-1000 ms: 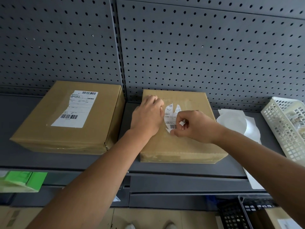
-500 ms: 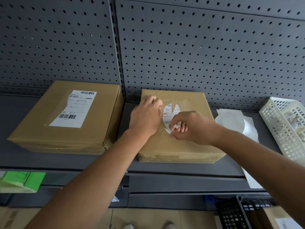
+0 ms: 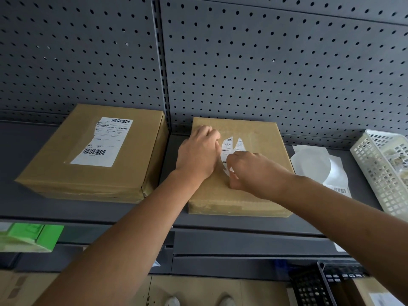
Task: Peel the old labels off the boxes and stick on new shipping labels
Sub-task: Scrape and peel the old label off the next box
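Note:
Two brown cardboard boxes lie flat on a grey shelf. The left box (image 3: 66, 173) carries a white label (image 3: 103, 141) with barcodes, torn along its left edge. On top of the right box (image 3: 260, 133) sits a torn remnant of an old white label (image 3: 231, 145). My left hand (image 3: 198, 153) presses down on the right box just left of that remnant, fingers curled. To its right, my right hand (image 3: 251, 171) pinches the lower edge of the torn label between thumb and fingers.
Sheets of label backing and new labels (image 3: 313, 166) lie right of the box. At the far right stands a white lattice basket (image 3: 384, 173). Behind is a grey pegboard wall (image 3: 265, 62). A green box (image 3: 31, 237) and black baskets (image 3: 326, 283) sit below.
My right hand has slid down and left over the label's lower part, now covering the barcode strip that showed a second ago. The left hand stays pressed on the box.

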A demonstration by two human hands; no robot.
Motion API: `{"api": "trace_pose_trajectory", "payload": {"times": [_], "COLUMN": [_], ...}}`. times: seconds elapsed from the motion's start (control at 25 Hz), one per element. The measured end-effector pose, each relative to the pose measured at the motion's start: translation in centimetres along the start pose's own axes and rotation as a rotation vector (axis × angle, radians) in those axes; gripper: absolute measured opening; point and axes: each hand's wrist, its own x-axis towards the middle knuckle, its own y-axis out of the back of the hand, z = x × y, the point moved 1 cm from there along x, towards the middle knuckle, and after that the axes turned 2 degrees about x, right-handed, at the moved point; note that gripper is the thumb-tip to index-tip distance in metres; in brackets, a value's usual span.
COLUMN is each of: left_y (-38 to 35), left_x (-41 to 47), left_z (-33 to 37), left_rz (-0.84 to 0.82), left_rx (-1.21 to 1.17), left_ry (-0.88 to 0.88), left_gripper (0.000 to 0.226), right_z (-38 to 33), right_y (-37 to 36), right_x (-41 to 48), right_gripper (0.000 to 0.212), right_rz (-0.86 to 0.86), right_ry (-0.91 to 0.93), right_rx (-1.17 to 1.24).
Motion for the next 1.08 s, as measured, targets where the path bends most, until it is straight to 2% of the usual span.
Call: {"api": "trace_pose_trajectory", "payload": {"times": [0.2, 0.32, 0.64, 0.88, 1.08], "left_y": [0.2, 0.3, 0.1, 0.1, 0.1], "left_x": [0.1, 0.0, 0.1, 0.1, 0.1], "left_z": [0.2, 0.1, 0.2, 0.2, 0.1], "left_rz": [-0.013, -0.02, -0.035, -0.026, -0.024], "left_rx": [0.018, 0.015, 0.025, 0.023, 0.028], "left_ry": [0.021, 0.02, 0.028, 0.021, 0.015], "left_gripper": [0.028, 0.028, 0.027, 0.027, 0.027], "right_z": [2.0, 2.2, 1.7, 2.2, 2.4], "right_y": [0.5, 0.6, 0.6, -0.2, 0.0], "right_x": [0.0, 0.4, 0.9, 0.0, 0.2], "right_gripper": [0.01, 0.01, 0.011, 0.013, 0.016], "right_rz": [0.032, -0.04, -0.074, 0.078, -0.003], "right_ry": [-0.067, -0.14, -0.185, -0.176, -0.188], "right_rx": [0.325, 0.394, 0.353, 0.413, 0.433]}}
